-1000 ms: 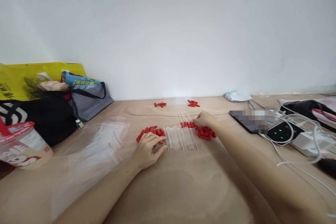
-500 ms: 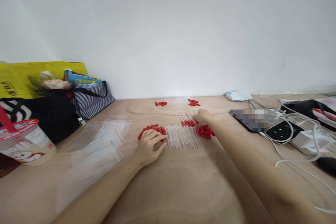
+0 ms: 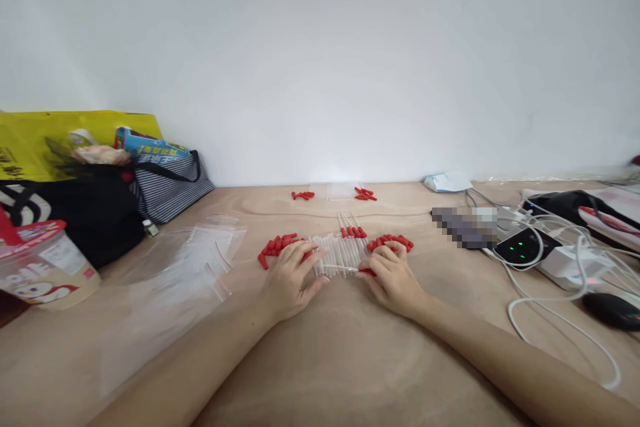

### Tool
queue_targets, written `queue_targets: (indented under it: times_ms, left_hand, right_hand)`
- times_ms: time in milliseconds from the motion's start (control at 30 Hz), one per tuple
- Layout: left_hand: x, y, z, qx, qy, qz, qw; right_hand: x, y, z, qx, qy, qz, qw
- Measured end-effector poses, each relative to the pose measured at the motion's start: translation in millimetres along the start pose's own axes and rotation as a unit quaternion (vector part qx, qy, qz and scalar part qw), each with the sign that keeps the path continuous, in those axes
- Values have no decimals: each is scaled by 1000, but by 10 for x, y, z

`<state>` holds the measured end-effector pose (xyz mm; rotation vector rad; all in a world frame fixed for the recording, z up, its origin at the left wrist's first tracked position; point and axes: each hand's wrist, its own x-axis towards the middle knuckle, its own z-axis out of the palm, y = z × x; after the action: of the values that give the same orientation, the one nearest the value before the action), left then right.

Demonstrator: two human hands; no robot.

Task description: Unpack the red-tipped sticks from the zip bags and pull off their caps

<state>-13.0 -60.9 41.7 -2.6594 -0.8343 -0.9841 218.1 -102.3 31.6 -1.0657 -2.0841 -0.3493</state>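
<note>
My right hand pinches a thin clear tube with a red cap at its right end, held low over the near end of a row of clear tubes. My left hand rests at the left of that row, fingers curved and thumb apart. Another red cap shows by its fingertips. A heap of red caps lies behind my left hand, and a second heap behind my right. Several red-capped tubes lie side by side beyond the row.
Further back lie more red caps and a clear packet. Plastic zip bags, a drink cup and a striped bag are on the left. A phone, white cables and a black mouse occupy the right.
My right hand has come back towards me from the red-capped tubes and now holds a tube with a red cap low over the row. My left hand stays near the left heap.
</note>
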Motion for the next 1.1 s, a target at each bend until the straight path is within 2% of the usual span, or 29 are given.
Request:
queue_targets:
  times_ms: [100, 200, 433, 667, 833, 1100]
  left_hand:
    - [25, 69, 34, 11, 31, 70, 997]
    - [43, 113, 55, -4, 52, 104, 993]
    - [55, 145, 43, -39, 62, 110, 991]
    - [54, 181, 8, -32, 35, 93, 995]
    - [51, 187, -5, -40, 37, 90, 994]
    - [36, 180, 1, -66, 36, 103, 992]
  right_hand:
    - [27, -101, 55, 7, 11, -40, 999]
    - [49, -143, 97, 17, 7, -55, 998]
    - [-14, -123, 93, 6, 1, -38, 999]
    - [-29, -159, 59, 0, -27, -5, 1000]
    - [-42, -148, 47, 5, -42, -14, 999]
    - [-41, -164, 23, 34, -29, -25, 999]
